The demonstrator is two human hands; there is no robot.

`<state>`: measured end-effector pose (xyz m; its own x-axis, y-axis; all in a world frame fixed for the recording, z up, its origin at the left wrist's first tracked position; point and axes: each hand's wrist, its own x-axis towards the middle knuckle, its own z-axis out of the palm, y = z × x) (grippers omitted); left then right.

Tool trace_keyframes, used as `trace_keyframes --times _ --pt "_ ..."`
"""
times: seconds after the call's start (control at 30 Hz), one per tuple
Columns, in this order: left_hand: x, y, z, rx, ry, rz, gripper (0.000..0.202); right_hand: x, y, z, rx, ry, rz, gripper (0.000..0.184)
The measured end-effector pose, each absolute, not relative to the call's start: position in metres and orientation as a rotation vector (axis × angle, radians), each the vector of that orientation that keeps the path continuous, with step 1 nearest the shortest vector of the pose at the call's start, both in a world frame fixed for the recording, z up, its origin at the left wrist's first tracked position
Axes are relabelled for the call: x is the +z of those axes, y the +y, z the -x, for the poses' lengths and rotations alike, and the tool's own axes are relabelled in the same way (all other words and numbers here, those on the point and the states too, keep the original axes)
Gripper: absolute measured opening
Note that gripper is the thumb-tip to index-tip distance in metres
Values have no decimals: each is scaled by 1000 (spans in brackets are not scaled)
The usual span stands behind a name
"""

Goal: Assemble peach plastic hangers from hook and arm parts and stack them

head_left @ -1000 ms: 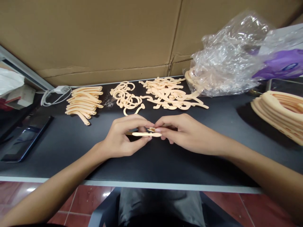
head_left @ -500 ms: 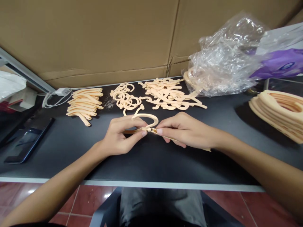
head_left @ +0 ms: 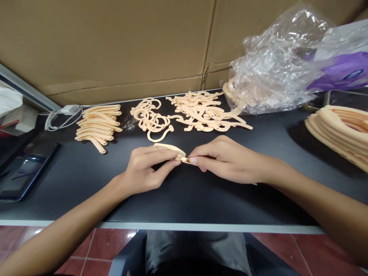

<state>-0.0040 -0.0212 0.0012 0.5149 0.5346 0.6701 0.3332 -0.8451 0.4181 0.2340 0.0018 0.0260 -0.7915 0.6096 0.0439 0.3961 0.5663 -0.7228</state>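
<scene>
- While my two hands meet above the dark desk (head_left: 184, 205), the step in hand looks like fitting one beige part into another.
- My left hand (head_left: 152, 166): thumb and fingers pinched together at the joint, clamped on the curved piece (head_left: 169, 148); its bend lies along the top of my index finger, seen almost edge-on. Can't tell if a second part sits inside this grip.
- My right hand (head_left: 227, 161): thumb against forefinger, clamped on the slotted strip (head_left: 188, 160); most of it is hidden under my palm, a small tip shows below the wrist.
- Where the work is: mid-air between my fingertips, off the desk, ends touching. Whether the joint is fully seated: too small to tell.
- Next move, my judgement: line the knob up with the slot, hold the left side steady, press with the right thumb. Calls for even pressure; a skewed push could slip or bend the thin end.
- Supply behind my hands, left to right: straight pieces (head_left: 99, 124), hooks (head_left: 152, 119), flat curved arms (head_left: 205, 111).
- Off to my right: a stack of broad beige parts (head_left: 336, 132), near the clear plastic bag (head_left: 278, 73).
</scene>
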Motion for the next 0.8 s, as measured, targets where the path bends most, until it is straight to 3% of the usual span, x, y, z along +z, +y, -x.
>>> trace_keyframes --times 0.8 --pt "2 -21 3 1125 795 -2487 10 29 -5 -238 684 -2786 915 36"
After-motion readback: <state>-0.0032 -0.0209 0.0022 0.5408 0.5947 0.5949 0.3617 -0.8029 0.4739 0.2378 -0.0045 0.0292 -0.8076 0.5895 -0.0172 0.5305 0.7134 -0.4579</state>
